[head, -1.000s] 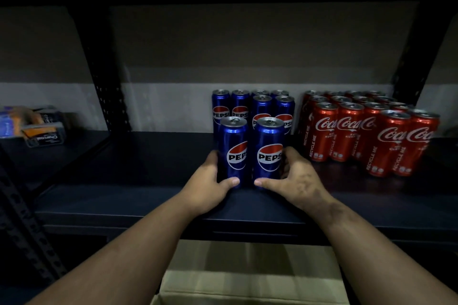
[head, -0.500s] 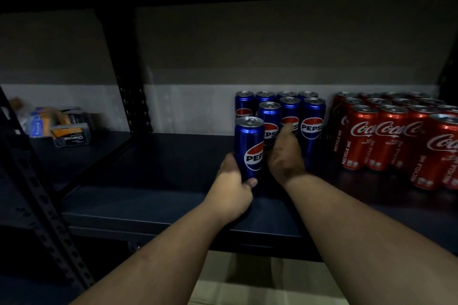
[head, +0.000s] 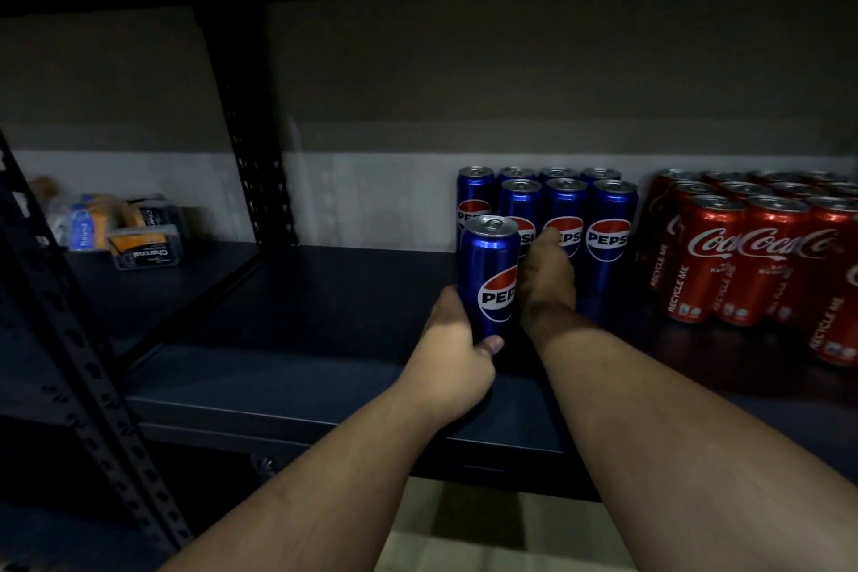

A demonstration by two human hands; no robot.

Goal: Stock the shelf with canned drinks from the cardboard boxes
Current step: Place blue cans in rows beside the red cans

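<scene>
You are mid-placement: your left hand (head: 457, 358) grips a blue Pepsi can (head: 488, 276) low on its body, fingers curled round the far side and thumb (head: 491, 345) pressed across the front, the can upright at the front-left corner of the Pepsi group (head: 564, 218) on the dark shelf (head: 325, 339). Just to the right of those fingers, your right hand (head: 548, 281) reaches in with a fingertip at the label of a can in the row behind; its other fingers are hidden, so I cannot tell whether they curl. Likely next, slide the held can back until it stands flush with that row, then let go. The red Coca-Cola cans (head: 752, 255) stand well right of both hands
</scene>
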